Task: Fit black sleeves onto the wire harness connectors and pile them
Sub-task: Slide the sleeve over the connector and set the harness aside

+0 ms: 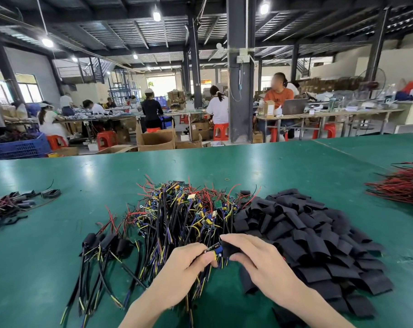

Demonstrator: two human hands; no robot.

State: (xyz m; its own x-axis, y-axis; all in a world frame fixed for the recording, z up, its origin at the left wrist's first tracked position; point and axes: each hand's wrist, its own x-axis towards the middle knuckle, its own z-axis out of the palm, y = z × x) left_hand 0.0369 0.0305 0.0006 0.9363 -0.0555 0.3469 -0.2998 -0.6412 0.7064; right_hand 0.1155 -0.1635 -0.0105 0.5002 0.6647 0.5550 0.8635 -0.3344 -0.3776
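At the near edge of the green table (58, 176), both forearms reach in from the bottom of the view and the two hands meet just in front of the pile of wire harnesses (177, 214). The left hand (186, 266) is turned palm inward, its fingers curled and its thumb pressed against a connector (215, 250), a small board end with blue and yellow parts whose wires trail down under the palm. The right hand (257, 259) comes in from the right with the wrist raised. Its forefinger lies along the top of a black sleeve (232, 249) and its thumb is tucked beneath, so the sleeve is pinched between them. The sleeve's open end touches the connector; the sleeve seems to be just started over the tip, though the fingers hide the joint.

The pile is a tangle of black, yellow, blue and red leads with small boards among them. Touching it on the right is a heap of black sleeves (307, 233), flat short tubes lying every way. Left of the hands lies a small group of sleeved harnesses (106, 245), with black covers at their far ends and leads running toward the table edge. A bundle of red wires (399, 185) lies well apart at the far right.
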